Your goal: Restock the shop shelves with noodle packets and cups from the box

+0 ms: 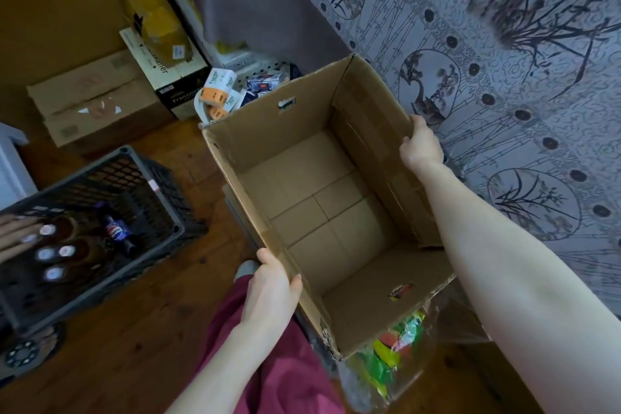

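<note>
You hold one cardboard box (322, 212) by its rim: left hand (268, 286) grips the near-left edge, right hand (421, 144) the right edge. One black crate (161, 188) stands left, floor (134, 329) between.

We log a single view: a wide-angle camera on the head, facing steeply down. It sits close above the open brown cardboard box (322, 212), which fills mid-frame, with brown wooden floor (134, 346) at lower left.

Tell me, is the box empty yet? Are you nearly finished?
Looks nearly done: the open brown cardboard box is bare inside. The left hand and right hand grip its rim. Colourful packets in clear plastic beneath it may remain; no shelves are visible.
</note>
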A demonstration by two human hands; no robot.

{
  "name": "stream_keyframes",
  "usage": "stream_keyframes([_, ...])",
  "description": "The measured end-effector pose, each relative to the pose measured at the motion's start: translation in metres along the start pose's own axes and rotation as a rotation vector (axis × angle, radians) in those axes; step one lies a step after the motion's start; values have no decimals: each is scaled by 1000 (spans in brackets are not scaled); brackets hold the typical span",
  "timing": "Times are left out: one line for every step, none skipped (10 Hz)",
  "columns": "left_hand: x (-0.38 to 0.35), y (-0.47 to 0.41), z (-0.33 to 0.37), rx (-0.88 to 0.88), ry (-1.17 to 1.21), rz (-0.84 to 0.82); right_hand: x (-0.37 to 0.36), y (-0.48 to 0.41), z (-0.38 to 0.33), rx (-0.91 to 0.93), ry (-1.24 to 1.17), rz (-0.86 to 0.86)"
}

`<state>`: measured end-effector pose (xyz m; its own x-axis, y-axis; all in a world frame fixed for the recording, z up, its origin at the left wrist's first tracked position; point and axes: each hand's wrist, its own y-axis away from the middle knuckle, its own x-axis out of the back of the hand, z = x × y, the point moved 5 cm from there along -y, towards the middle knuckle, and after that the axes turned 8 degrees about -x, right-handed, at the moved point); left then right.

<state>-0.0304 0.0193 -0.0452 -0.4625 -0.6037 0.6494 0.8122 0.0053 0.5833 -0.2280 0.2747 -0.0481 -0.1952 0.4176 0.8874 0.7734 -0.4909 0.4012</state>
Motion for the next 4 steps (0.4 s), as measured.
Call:
stream_keyframes([8,0,2,-44,-64,11,3,7,-9,40,13,92])
stream_keyframes([17,1,3,-66,-167,0,10,24,-30,115,-27,158])
stream_keyframes([34,4,7,-106,-240,58,11,42,-59,214,-122,81])
stream_keyframes([48,12,13,-151,-286,114,4,61,-87,310,-149,-117])
